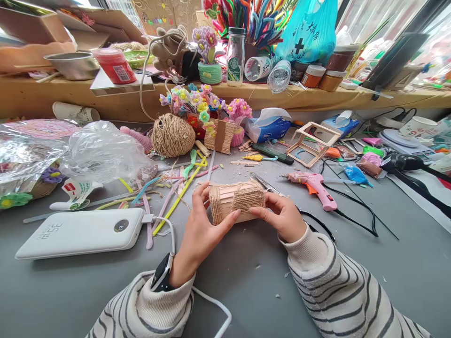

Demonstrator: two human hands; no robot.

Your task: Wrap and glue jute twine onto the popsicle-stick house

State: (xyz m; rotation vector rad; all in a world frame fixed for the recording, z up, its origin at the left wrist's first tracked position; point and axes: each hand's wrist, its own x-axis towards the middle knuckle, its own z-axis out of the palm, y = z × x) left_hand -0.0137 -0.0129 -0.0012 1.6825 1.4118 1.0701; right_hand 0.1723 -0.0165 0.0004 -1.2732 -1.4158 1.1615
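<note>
Twine-wrapped wooden block [243, 199] at the dial's centre, twelve o'clock lying toward the ledge [218, 98]; whether its base touches the tabletop [246, 291] cannot be told. The left hand [201, 227], at the nine o'clock end, is clamped on the block, thumb across the near face, while the right hand [286, 217], at three o'clock, has thumb and fingers closed on the opposite end. Around them lie a ball of twine [173, 135] between ten and eleven, an open wooden frame [324, 155] between one and two, a pink glue gun [319, 185] near three and a white power bank [84, 234] near nine.
</note>
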